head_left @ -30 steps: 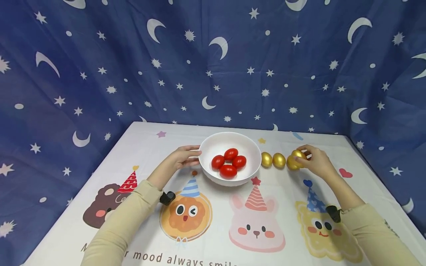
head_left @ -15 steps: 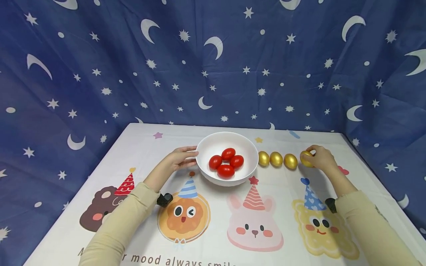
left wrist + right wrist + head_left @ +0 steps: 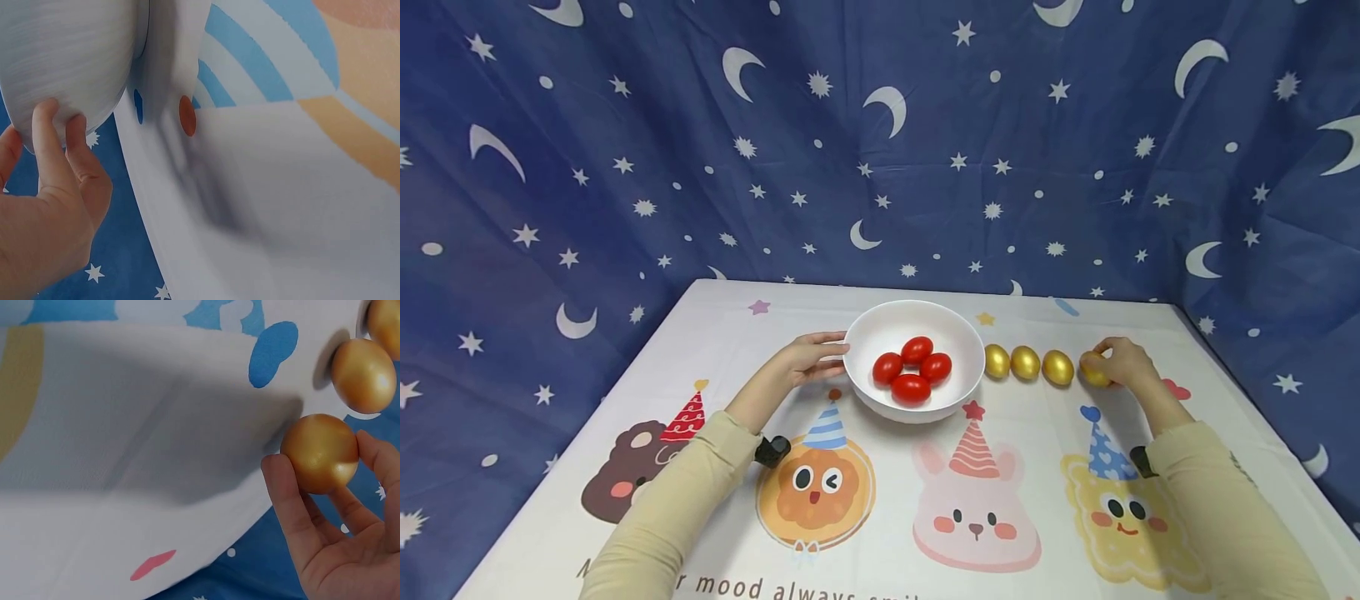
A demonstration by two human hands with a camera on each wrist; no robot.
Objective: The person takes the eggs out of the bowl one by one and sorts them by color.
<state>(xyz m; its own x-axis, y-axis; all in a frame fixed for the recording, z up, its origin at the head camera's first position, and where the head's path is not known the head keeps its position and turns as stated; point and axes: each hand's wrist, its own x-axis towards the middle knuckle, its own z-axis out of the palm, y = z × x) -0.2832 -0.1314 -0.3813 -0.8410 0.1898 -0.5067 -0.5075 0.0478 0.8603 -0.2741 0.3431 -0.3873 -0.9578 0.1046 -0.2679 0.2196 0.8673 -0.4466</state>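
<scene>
A white bowl stands on the table with several red eggs inside it. My left hand is at the bowl's left side, its extended fingers touching the outer wall; in the left wrist view the fingertips rest on that wall. To the right of the bowl, three golden eggs form a row. At the row's right end my right hand pinches another golden egg between thumb and fingers, low over the cloth and close beside the neighbouring egg.
A white tablecloth printed with cartoon faces in party hats covers the table. Behind the table's far edge hangs a dark blue curtain with moons and stars. The nearest golden egg sits right beside the bowl's right rim.
My right hand has carried its golden egg rightward from over the row's third egg, then down to the row's end. The left hand stays at the bowl. The head view has shifted slightly.
</scene>
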